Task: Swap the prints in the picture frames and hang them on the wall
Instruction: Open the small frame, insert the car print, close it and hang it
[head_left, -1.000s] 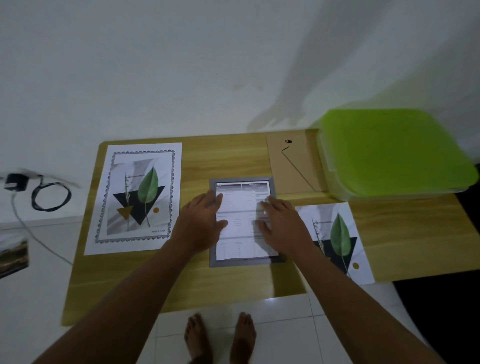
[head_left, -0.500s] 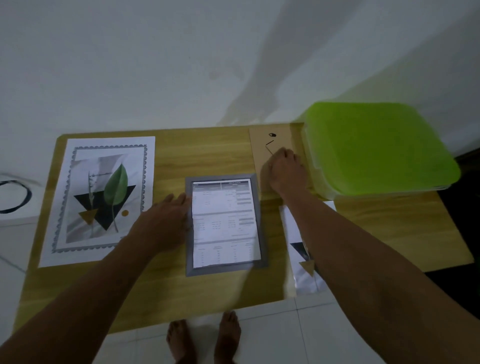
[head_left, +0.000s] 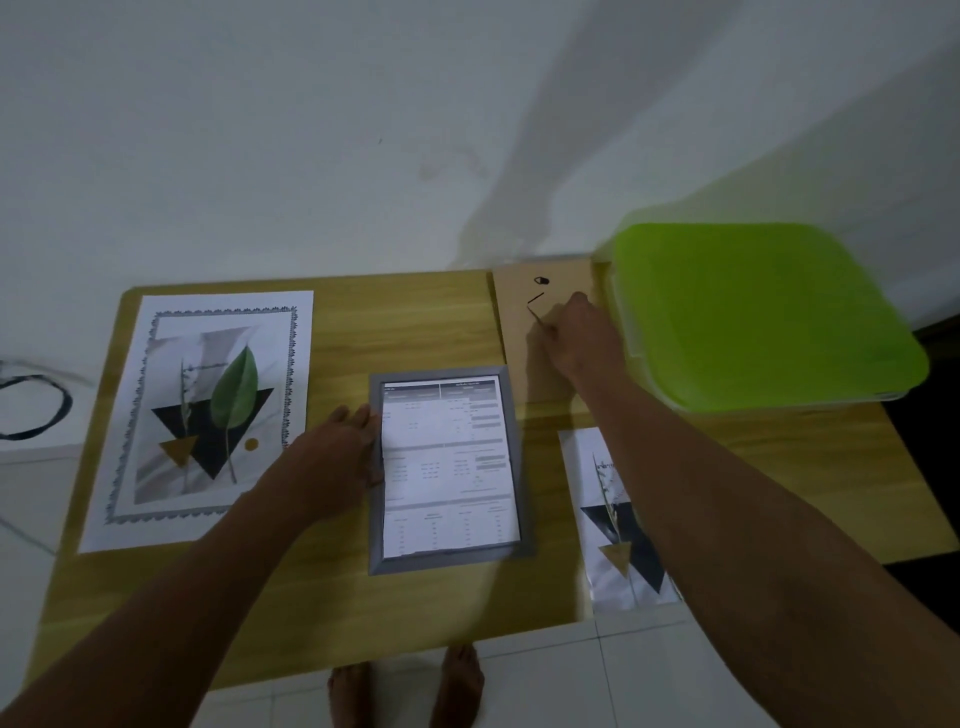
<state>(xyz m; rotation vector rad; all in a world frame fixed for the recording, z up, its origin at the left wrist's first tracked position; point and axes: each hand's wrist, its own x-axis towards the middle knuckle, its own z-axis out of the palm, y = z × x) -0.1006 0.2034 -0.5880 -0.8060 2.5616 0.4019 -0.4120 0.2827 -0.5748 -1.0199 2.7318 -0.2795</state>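
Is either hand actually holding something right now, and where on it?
Right hand rests curled on the backing board, near its top; grip cannot be told. Left hand touches the grey frame at its left edge.

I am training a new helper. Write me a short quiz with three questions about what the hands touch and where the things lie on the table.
1. True or false: the left hand rests on the left edge of the grey frame.
2. What does the right hand touch? A) the green lid B) the brown backing board C) the large leaf print
3. Fill in: the small leaf print lies to the frame's ____ side.

Key: 1 true; 2 B; 3 right.
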